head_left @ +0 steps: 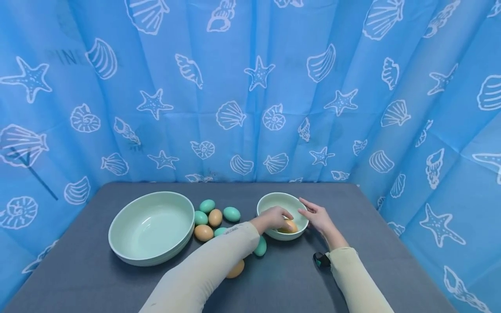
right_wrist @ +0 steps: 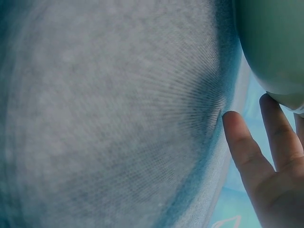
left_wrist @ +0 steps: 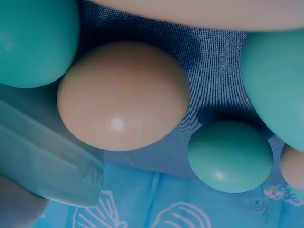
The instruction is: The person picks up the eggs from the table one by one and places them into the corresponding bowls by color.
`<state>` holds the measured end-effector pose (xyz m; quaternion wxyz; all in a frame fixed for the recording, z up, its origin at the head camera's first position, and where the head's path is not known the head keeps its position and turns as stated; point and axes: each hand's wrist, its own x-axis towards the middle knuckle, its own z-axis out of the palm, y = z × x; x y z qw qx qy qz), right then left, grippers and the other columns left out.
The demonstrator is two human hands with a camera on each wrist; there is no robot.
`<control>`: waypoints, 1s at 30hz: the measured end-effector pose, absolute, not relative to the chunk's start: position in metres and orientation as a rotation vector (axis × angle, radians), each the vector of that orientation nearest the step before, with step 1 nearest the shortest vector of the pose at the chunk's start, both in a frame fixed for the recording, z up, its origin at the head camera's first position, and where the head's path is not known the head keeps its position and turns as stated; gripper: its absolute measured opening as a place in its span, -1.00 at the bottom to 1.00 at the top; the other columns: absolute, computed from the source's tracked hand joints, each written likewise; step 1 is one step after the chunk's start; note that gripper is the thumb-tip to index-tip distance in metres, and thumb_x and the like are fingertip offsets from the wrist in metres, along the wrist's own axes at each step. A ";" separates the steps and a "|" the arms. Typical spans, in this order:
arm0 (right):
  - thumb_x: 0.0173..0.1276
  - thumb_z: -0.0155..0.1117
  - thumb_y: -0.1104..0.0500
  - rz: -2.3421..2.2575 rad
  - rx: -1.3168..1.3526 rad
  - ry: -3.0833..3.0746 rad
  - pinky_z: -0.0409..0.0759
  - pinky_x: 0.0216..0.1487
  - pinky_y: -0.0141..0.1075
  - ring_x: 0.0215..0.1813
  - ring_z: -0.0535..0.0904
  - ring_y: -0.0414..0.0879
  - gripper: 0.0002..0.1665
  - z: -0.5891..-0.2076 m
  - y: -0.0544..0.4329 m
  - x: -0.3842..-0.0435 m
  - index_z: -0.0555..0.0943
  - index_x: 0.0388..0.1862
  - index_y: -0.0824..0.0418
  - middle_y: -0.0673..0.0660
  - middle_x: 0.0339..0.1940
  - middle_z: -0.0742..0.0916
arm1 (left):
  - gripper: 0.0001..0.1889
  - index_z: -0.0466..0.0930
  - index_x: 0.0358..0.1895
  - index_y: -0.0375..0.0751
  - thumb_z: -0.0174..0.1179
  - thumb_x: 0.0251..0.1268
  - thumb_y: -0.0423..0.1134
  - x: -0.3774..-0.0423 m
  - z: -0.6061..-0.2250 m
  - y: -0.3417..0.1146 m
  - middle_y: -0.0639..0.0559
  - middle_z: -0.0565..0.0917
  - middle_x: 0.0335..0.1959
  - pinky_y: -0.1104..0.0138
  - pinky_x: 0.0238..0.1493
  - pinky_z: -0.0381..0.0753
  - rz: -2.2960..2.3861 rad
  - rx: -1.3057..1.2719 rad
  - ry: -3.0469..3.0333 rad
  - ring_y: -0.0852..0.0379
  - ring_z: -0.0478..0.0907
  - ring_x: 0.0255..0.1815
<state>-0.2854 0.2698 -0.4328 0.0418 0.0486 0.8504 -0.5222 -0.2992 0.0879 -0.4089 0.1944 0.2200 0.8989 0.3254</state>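
Observation:
My left hand (head_left: 275,217) reaches over the left rim into the small pale green bowl (head_left: 270,200), with its fingers on an orange-brown egg (head_left: 290,226) low in the bowl. At the bowl's right side is my right hand (head_left: 318,217), its fingers extended along the rim. A fingertip of it meets the outer wall of the bowl (right_wrist: 275,47) in the right wrist view. Close under the left wrist lie a brown egg (left_wrist: 123,97) and green eggs (left_wrist: 230,156). The left forearm partly covers some eggs.
A larger pale green bowl (head_left: 150,228) stands at the left of the grey table. Several green eggs (head_left: 232,214) and brown eggs (head_left: 204,233) lie between the bowls. A dark wrist camera (head_left: 322,260) sits by the right cuff. A blue shell-print curtain (head_left: 250,108) hangs behind.

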 end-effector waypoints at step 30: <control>0.48 0.17 0.07 -1.628 0.144 2.581 0.53 -0.45 -0.34 -0.47 0.49 -0.18 -0.32 -0.433 0.269 -0.283 0.26 0.49 0.22 0.41 0.32 0.46 | -0.58 0.53 0.23 -0.25 0.27 0.30 -0.31 -0.263 -0.352 -0.009 -0.25 0.56 0.18 0.08 0.12 0.56 1.422 0.584 2.422 -0.19 0.43 0.26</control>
